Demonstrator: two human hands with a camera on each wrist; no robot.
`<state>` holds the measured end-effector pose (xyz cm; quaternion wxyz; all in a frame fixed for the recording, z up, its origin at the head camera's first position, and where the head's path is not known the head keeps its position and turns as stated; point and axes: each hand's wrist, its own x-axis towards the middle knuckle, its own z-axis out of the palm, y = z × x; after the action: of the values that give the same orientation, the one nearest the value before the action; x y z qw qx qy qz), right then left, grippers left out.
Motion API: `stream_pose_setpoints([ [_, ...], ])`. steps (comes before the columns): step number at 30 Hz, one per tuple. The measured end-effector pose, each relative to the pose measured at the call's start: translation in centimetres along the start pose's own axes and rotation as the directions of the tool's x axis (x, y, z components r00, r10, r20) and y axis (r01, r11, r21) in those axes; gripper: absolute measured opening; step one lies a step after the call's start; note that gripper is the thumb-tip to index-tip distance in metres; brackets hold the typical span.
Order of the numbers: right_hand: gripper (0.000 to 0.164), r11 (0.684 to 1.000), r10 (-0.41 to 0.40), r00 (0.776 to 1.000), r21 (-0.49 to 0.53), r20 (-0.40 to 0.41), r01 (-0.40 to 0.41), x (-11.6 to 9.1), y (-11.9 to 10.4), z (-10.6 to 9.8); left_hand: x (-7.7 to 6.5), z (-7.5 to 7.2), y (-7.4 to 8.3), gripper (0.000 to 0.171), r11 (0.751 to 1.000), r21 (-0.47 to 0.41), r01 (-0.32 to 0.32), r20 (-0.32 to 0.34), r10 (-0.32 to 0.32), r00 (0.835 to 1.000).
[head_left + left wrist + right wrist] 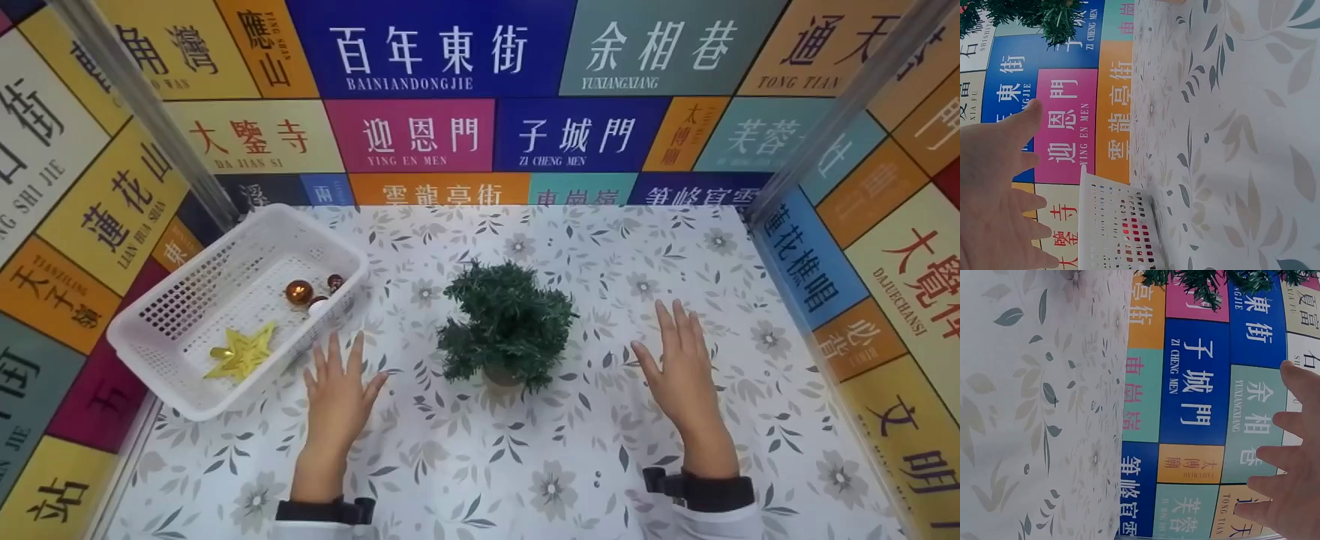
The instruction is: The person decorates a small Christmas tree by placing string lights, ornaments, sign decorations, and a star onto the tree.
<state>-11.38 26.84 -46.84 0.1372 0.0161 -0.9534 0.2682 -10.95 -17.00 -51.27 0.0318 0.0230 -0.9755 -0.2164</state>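
A small artificial Christmas tree point(510, 322) stands upright on the table between the two hands; its branch tips show at the top of both wrist views. My left hand point(335, 397) lies with fingers spread beside the basket, holding nothing. To the right of the tree, my right hand point(681, 375) is likewise spread and holds nothing. The white plastic basket point(161, 379) sits at the left. Inside it are a yellow star point(244, 352), a shiny brown ball ornament point(298, 292), a smaller dark ball point(334, 282) and a whitish ball point(319, 303) partly hidden by the rim.
The table is covered with a leaf-and-flower patterned cloth point(551, 487). Colourful panels with printed characters point(409, 135) rise at the back and both sides. Clear corner posts point(847, 112) stand at the back left and back right.
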Motion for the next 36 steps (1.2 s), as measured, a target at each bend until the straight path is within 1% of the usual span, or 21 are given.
stream_pose_setpoints([
  [2,0.056,0.998,-0.033,0.991,0.043,-0.133,0.039,-0.2,-1.2,0.3,-0.1,-0.1,-0.5,0.066,1.0,-0.009,-0.005,-0.065,0.005,0.998],
  [3,0.053,0.995,-0.057,0.977,0.071,-0.205,0.072,-0.4,-2.0,0.6,-0.1,-0.2,-0.8,0.063,1.0,-0.018,-0.01,-0.111,0.008,0.994],
  [5,0.047,0.979,-0.111,0.936,0.124,-0.335,0.161,-1.0,-4.1,1.3,-0.3,-0.5,-1.5,0.056,0.999,-0.039,-0.008,-0.208,0.0,0.978],
  [7,0.043,0.945,-0.191,0.882,0.164,-0.432,0.285,-1.6,-6.5,2.1,-0.2,-1.0,-2.2,0.048,0.998,-0.065,0.0,-0.3,-0.019,0.954],
  [9,0.039,0.881,-0.289,0.821,0.2,-0.492,0.429,-2.0,-9.2,2.5,0.0,-1.7,-2.8,0.042,0.995,-0.093,0.026,-0.354,-0.057,0.934],
  [11,0.033,0.807,-0.384,0.765,0.216,-0.516,0.55,-2.3,-11.9,2.8,0.5,-2.3,-3.6,0.041,0.992,-0.112,0.05,-0.38,-0.089,0.921],
  [12,0.031,0.767,-0.435,0.736,0.215,-0.519,0.605,-2.4,-13.2,3.0,0.8,-2.6,-4.0,0.041,0.991,-0.119,0.061,-0.383,-0.102,0.918],
  [13,0.03,0.728,-0.487,0.704,0.205,-0.517,0.654,-2.6,-14.5,3.2,1.0,-3.0,-4.5,0.042,0.989,-0.126,0.078,-0.376,-0.12,0.919],
  [14,0.029,0.692,-0.535,0.678,0.199,-0.504,0.694,-2.7,-15.6,3.5,1.2,-3.2,-5.0,0.044,0.987,-0.123,0.099,-0.359,-0.137,0.923],
  [16,0.03,0.627,-0.632,0.629,0.177,-0.453,0.758,-3.0,-17.7,4.2,1.6,-3.6,-6.1,0.05,0.984,-0.11,0.14,-0.305,-0.167,0.938],
  [17,0.031,0.603,-0.675,0.613,0.171,-0.41,0.779,-3.1,-18.7,4.6,1.7,-3.8,-6.6,0.053,0.982,-0.098,0.163,-0.269,-0.184,0.946],
  [18,0.033,0.593,-0.713,0.604,0.155,-0.356,0.79,-3.2,-19.5,5.1,1.8,-3.9,-7.1,0.056,0.978,-0.082,0.192,-0.223,-0.206,0.953],
  [20,0.042,0.591,-0.771,0.602,0.119,-0.208,0.798,-3.1,-20.9,6.0,1.9,-4.1,-7.8,0.057,0.969,-0.038,0.245,-0.137,-0.248,0.959],
  [21,0.047,0.596,-0.787,0.606,0.109,-0.119,0.795,-2.9,-21.6,6.6,2.0,-4.1,-8.0,0.057,0.963,-0.019,0.268,-0.098,-0.269,0.958],
  [23,0.057,0.625,-0.78,0.62,0.079,0.081,0.776,-2.4,-22.9,7.7,2.1,-4.0,-8.4,0.055,0.954,0.006,0.299,-0.052,-0.298,0.953],
  [25,0.064,0.651,-0.743,0.618,0.064,0.257,0.756,-1.6,-24.2,9.0,2.2,-3.7,-8.6,0.053,0.949,0.019,0.315,-0.041,-0.314,0.948],
  [27,0.068,0.685,-0.685,0.615,0.057,0.391,0.726,-0.9,-25.4,10.5,2.3,-3.5,-8.7,0.051,0.947,0.014,0.32,-0.059,-0.318,0.946],
  [29,0.071,0.703,-0.634,0.608,0.028,0.478,0.711,-0.3,-26.6,12.1,2.2,-3.3,-8.8,0.047,0.951,-0.001,0.308,-0.102,-0.307,0.946],
  [31,0.072,0.723,-0.59,0.604,0.018,0.535,0.69,0.2,-27.7,13.8,2.2,-3.1,-9.0,0.042,0.955,-0.005,0.297,-0.136,-0.295,0.946],
  [34,0.073,0.727,-0.557,0.582,0.009,0.592,0.686,0.7,-29.0,15.9,2.3,-3.0,-9.1,0.038,0.949,-0.015,0.316,-0.125,-0.315,0.941],
  [36,0.074,0.74,-0.535,0.575,0.014,0.619,0.673,1.0,-29.8,17.0,2.5,-3.1,-9.0,0.036,0.943,-0.02,0.332,-0.113,-0.333,0.936],
])
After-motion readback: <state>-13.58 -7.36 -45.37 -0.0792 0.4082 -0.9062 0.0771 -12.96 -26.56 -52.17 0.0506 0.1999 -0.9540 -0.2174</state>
